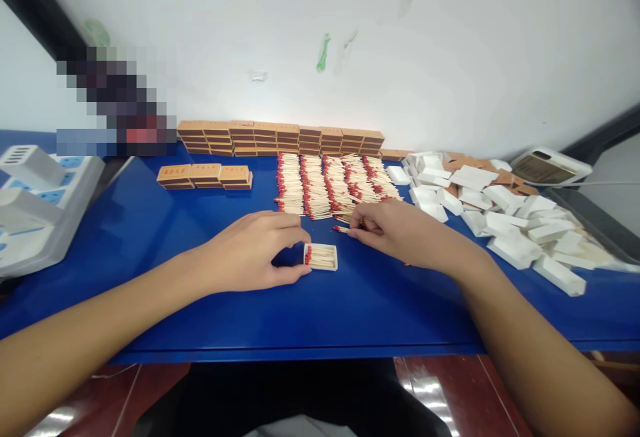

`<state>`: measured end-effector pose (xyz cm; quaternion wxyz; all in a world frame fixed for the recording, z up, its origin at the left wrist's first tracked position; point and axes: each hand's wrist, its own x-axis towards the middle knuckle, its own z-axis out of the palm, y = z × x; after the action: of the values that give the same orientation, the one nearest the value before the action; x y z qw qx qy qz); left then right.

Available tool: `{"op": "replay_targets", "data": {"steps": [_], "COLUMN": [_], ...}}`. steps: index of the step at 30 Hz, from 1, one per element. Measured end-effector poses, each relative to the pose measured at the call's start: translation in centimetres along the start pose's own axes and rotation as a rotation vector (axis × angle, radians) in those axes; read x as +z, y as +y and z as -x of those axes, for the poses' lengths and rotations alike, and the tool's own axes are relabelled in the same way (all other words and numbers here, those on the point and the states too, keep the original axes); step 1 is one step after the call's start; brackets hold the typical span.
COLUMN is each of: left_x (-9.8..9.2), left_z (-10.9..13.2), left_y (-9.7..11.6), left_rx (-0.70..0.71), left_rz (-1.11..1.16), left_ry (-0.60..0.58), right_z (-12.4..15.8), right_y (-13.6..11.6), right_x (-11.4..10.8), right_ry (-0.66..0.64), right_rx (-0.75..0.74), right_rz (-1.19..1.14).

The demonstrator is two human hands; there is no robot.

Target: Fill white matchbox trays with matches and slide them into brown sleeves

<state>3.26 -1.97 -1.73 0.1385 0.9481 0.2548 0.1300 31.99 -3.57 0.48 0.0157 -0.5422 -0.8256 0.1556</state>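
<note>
A small white matchbox tray [336, 258] lies on the blue table, partly filled with red-tipped matches [321, 257]. My left hand [265, 250] grips the tray's left end between thumb and fingers. Just to the right and farther back, my right hand [387, 229] pinches a few matches [341, 229], their red heads poking out past the fingertips. Right behind it, loose matches [313, 187] lie in several side-by-side rows with red heads to the left. The right hand's curled fingers hide the near edge of those rows.
Finished-looking orange matchboxes [265, 135] are stacked along the wall, with a shorter row [205, 175] at left. White empty trays [510, 217] pile up at right beside a phone [553, 163]. A power strip [55, 203] occupies the left edge. The table's front edge [300, 355] runs before my lap.
</note>
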Motion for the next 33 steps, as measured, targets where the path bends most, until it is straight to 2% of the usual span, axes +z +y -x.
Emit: {"op": "replay_targets", "data": {"steps": [6,10,14,18,25,33], "left_x": [-0.2,-0.2,-0.1,0.0,0.0,0.0], "left_z": [-0.1,0.0,-0.1,-0.1,-0.2,-0.2], "left_y": [0.1,0.1,0.2,0.1,0.2,0.2], "left_rx": [-0.004,-0.011,-0.034,-0.054,-0.051,-0.049], "left_rz": [0.005,0.004,-0.004,0.007,0.014,0.022], "left_ry": [-0.002,0.0,0.017,0.044,0.044,0.046], "right_z": [0.0,0.0,0.2,0.1,-0.2,-0.3], "right_y": [0.3,0.1,-0.7,-1.8,-3.1,-2.9], "right_x": [0.0,-0.1,0.2,0.8,1.5,1.7], "right_ry": [-0.019,0.024,0.073,0.063,0.039,0.049], "right_rx": [-0.005,-0.028,-0.089,-0.17,-0.189,-0.181], "right_rz": [-0.017,-0.083,-0.208,-0.29,-0.273,-0.255]}}
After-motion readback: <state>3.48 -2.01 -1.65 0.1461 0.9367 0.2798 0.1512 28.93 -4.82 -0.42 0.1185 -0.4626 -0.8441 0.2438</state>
